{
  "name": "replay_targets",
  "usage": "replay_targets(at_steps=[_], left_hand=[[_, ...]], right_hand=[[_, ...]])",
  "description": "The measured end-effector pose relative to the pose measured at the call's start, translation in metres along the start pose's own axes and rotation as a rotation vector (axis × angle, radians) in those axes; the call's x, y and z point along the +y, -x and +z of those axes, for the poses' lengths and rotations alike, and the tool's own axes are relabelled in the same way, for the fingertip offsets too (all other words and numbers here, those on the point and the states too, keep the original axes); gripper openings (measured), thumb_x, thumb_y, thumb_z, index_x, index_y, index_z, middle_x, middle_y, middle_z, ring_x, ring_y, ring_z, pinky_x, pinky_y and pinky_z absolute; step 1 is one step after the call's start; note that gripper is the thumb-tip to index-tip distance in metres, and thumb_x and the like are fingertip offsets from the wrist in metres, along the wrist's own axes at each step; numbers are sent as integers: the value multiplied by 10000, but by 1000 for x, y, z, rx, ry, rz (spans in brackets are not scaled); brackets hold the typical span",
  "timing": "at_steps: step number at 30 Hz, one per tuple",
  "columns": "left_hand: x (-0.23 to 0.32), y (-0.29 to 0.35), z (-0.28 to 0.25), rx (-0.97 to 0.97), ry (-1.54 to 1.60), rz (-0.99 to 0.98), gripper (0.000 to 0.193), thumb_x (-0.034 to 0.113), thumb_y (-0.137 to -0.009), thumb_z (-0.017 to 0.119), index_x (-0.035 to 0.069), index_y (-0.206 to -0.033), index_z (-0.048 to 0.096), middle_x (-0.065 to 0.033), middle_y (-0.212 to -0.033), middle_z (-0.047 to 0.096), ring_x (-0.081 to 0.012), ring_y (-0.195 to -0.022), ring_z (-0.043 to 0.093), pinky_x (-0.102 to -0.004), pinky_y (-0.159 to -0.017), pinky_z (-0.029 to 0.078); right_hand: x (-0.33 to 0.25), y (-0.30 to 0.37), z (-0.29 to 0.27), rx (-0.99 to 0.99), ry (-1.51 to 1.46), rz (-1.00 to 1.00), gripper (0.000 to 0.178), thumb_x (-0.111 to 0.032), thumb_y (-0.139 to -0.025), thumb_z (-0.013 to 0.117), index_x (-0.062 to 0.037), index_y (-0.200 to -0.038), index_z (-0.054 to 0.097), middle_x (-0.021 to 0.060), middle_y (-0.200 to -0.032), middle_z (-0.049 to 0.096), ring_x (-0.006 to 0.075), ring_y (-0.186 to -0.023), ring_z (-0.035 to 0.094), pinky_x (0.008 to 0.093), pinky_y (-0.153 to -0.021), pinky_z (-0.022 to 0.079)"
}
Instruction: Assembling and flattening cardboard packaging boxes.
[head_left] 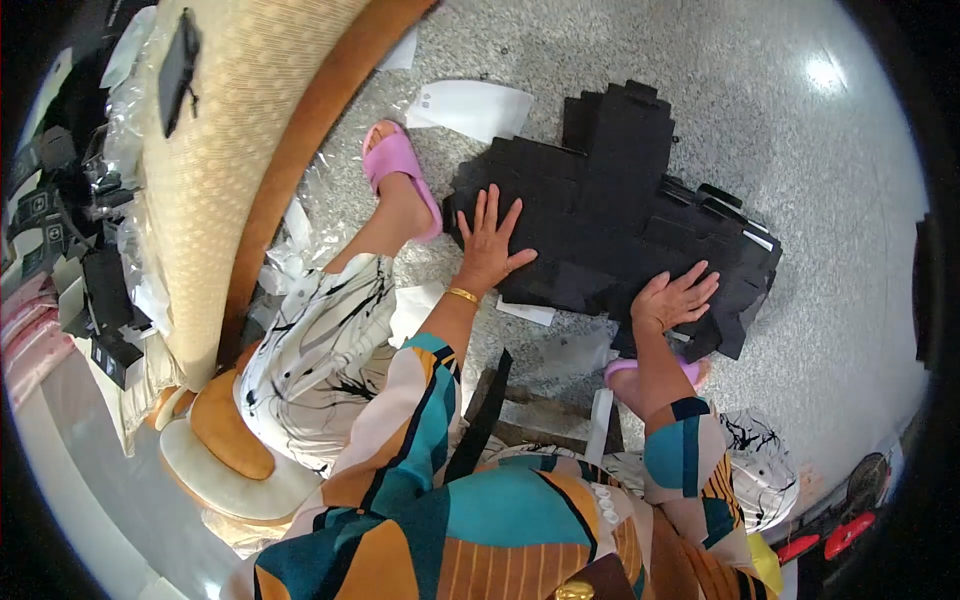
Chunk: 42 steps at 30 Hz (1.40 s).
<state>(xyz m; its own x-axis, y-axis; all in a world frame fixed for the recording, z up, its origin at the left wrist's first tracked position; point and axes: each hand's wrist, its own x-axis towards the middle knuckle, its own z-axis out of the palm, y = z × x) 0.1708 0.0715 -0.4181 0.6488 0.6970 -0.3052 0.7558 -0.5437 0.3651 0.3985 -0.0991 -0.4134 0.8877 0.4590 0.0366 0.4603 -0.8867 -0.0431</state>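
Note:
Flattened black cardboard boxes [590,215] lie in a stack on the speckled floor in front of me. My left hand [486,248] rests palm down on the stack's left part, its fingers spread. On the right part lies my right hand [675,298], also flat with the fingers stretched out. Neither hand grips anything. Flaps stick out at the stack's far edge and right side, and a small white piece [758,240] shows at the right. How many layers there are, I cannot tell.
White paper sheets [475,108] lie beyond the stack to the left, by my pink slipper [400,165]. A beige padded seat with a wooden edge [285,150] stands at the left, with small black boxes [115,350] beside it. Red-and-black shoes [850,535] lie lower right.

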Motion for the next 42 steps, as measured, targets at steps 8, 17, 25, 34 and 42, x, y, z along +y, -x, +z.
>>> replay_targets(at_steps=[8,17,25,34,42], left_hand=[[26,-9,-65,-178,29,-323,1034,577,-654,647,167,-1430,99,-211,-1468,-8,-381,-1354,9,-670,-975,96],[-6,-21,-174,146,367,-101,485,330,-765,632,26,-1137,565,-211,-1090,571,-323,-1016,552,-367,-890,425],[-107,74,-362,941,847,-180,277,207,-823,604,35,-1039,624,-105,-911,662,-178,-822,613,-302,-725,475],[-220,225,-415,880,-95,-906,952,379,-575,800,207,-1371,305,-146,-1462,149,-348,-1339,125,-599,-975,258],[-279,220,-418,813,103,-965,1169,428,-525,824,276,-1424,92,-157,-1478,5,-364,-1354,15,-700,-940,186]], right_hand=[[-5,-3,-16,-114,215,1,684,-354,-856,505,-139,-1416,176,129,-1466,143,291,-1347,152,511,-1024,196],[23,-17,-52,-162,-88,-162,577,-205,-875,508,-105,-1384,254,149,-1421,232,301,-1298,262,506,-978,278],[21,-13,-96,-57,-228,-295,546,-61,-808,528,-96,-1325,354,144,-1373,330,319,-1250,342,485,-961,317],[80,2,-79,-270,-234,-585,431,32,-708,488,43,-1138,470,239,-1153,463,394,-1084,448,463,-917,366],[110,32,-71,-382,-253,-763,241,-7,-668,531,-4,-905,571,174,-901,567,353,-881,535,432,-801,425]])
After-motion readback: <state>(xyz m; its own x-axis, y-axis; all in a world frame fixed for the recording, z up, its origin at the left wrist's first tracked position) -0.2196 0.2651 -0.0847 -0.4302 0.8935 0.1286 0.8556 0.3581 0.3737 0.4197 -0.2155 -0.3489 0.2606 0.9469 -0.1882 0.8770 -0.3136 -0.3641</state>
